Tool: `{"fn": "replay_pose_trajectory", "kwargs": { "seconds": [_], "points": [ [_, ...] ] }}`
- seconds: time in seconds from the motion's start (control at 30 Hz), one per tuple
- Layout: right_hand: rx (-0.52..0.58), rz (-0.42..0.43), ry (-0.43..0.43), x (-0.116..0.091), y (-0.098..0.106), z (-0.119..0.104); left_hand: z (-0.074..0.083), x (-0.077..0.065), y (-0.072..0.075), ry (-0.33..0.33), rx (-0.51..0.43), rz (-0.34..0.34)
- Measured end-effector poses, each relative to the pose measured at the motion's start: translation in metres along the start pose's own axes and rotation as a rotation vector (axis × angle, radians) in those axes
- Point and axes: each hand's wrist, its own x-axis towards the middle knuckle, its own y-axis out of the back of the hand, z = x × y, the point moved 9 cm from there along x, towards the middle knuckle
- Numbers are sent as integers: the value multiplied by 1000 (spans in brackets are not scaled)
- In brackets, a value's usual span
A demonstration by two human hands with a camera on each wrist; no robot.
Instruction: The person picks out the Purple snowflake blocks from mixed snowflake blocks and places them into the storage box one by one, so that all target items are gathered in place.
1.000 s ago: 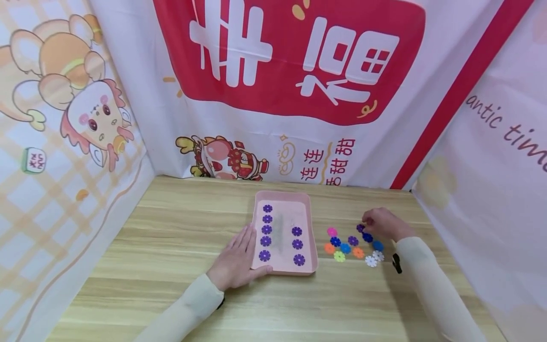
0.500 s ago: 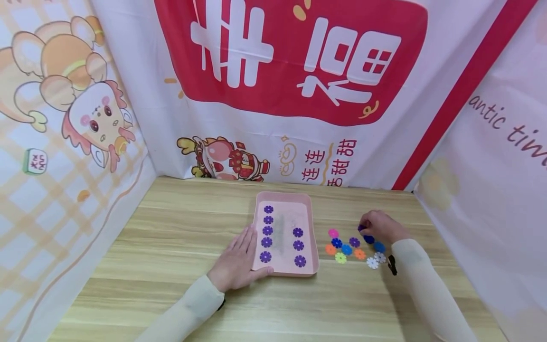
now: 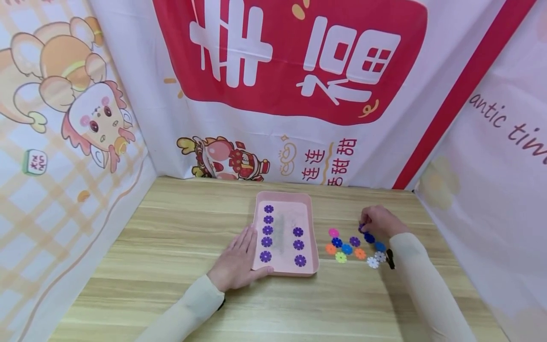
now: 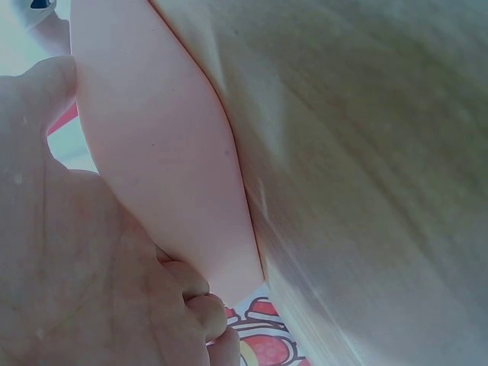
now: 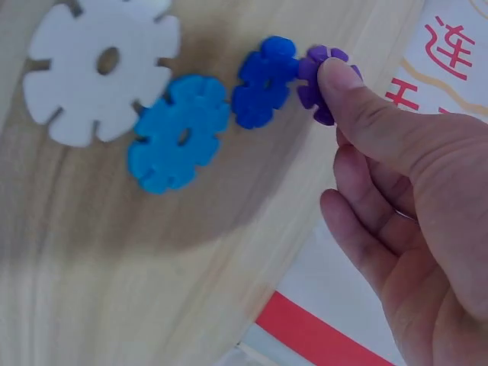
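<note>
In the head view my left hand (image 3: 236,262) rests against the left front corner of a shallow pink tray (image 3: 315,247), fingers extended along its side and thumb at the front rim. The tray's outer wall (image 4: 164,145) fills the middle of the left wrist view. Inside lie purple snowflake discs, a longer column at the left and three at the right (image 3: 298,244). My right hand (image 3: 382,223) pinches a purple snowflake disc (image 5: 311,72) between thumb and fingers. Close beside it lies a dark blue disc (image 5: 265,82). A light blue disc (image 5: 179,133) and a white disc (image 5: 65,69) follow.
Right of the tray, loose discs lie spread on the wooden table (image 3: 179,213): a pink disc (image 3: 333,232), orange, blue and white ones, a yellow-green disc (image 3: 340,257) and another purple disc (image 3: 354,242). Printed cloth (image 3: 278,109) hangs behind the table and at both sides.
My right hand has shifted only slightly at the far end of the loose discs, and its fingertips now hold the purple disc there. My left hand and the tray stay put.
</note>
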Motion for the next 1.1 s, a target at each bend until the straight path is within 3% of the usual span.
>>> {"fn": "replay_pose_trajectory", "kwargs": {
  "seconds": [0.23,0.5,0.73,0.83,1.1],
  "points": [
    [-76,-20,90,-1,13,-22,1,-2,4,-14,-38,36],
    [-132,-8,144,6,32,-51,3,-1,7,-12,-6,23],
    [-136,16,252,13,42,-106,2,0,5,-4,-3,14],
    [-106,27,256,18,45,-127,3,-1,6,-4,0,14],
    [-130,33,356,32,40,-181,3,-1,5,-10,4,25]
  ]
}}
